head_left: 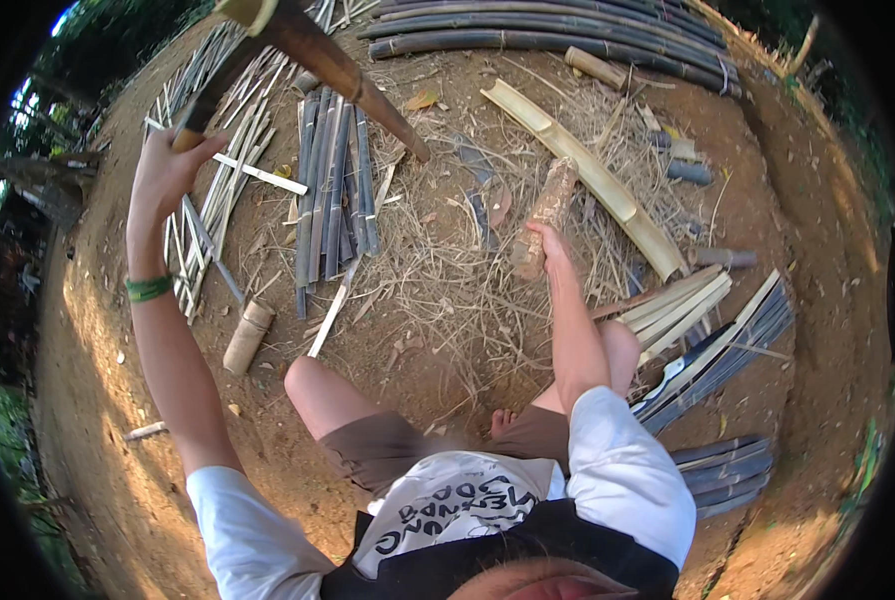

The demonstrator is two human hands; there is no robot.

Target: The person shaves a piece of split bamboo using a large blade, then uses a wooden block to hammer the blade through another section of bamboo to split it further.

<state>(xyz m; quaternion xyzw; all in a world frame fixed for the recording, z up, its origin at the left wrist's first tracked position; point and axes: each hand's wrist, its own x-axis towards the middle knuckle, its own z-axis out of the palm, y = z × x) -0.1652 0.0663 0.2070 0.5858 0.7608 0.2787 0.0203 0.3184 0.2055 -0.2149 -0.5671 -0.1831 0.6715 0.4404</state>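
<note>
My left hand (164,165) is raised at the upper left, closed round the handle of a knife with a broad dark blade (225,85). The blade meets the upper part of a brown bamboo pole (342,75), which stands tilted with its far end towards the ground. Whether the blade is sunk into the bamboo, I cannot tell. My right hand (550,245) grips a short, rough log (547,210) by its near end, low over the dry shavings and apart from the pole.
Long dark bamboo poles (547,40) lie at the back. Split dark strips (332,190) and pale strips (242,165) lie to the left, beside a short bamboo piece (249,337). A halved bamboo length (587,175) and strip bundles (722,350) lie to the right. Shavings (447,280) cover the middle ground.
</note>
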